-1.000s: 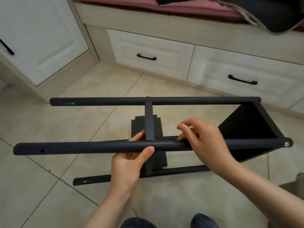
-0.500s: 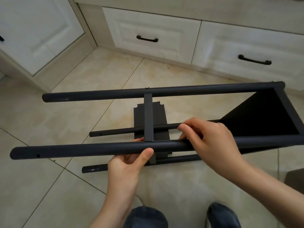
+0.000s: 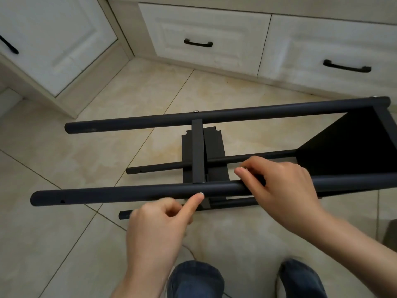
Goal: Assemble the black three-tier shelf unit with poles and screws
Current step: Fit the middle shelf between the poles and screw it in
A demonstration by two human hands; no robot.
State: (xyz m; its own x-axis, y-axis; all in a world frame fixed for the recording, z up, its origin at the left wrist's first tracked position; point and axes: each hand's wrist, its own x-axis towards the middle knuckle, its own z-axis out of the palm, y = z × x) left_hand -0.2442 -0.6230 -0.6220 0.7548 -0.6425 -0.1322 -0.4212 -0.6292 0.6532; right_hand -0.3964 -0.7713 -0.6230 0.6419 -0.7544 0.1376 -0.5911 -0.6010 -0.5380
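Half a second earlier the near upper pole (image 3: 129, 192) was wrapped by the left hand (image 3: 159, 224) just beside the middle panel. That grip has now been let go. The hand has been drawn back below the pole, its fingers curled in on nothing, and only one straight digit tip is laid against the pole's near side. The right hand (image 3: 279, 190) is found where it was, laid across the same pole further right. A small silver screw (image 3: 242, 167) is pinched between its thumb and fingertip, as before. The lower far pole is seen more fully than it was.

The black shelf unit (image 3: 354, 151) is lying on its side on the tiled floor (image 3: 64, 164), with its closed end to the right and its open pole ends to the left.

Four poles are counted:
- the near upper one;
- a far upper one (image 3: 236, 115);
- two lower ones (image 3: 161, 166), close to the floor.

Two shelf panels are fitted, one at the right end and one at the middle (image 3: 214, 151). Two screw heads (image 3: 195, 111) can be made out on the far upper pole, one over the middle panel and one at the right end. One loose screw is held.

Against the far wall two white drawers (image 3: 204, 29) are seen, each with one black handle. At the far left there is one cupboard door (image 3: 53, 39). Two knees (image 3: 195, 278) in blue denim are at the near edge.
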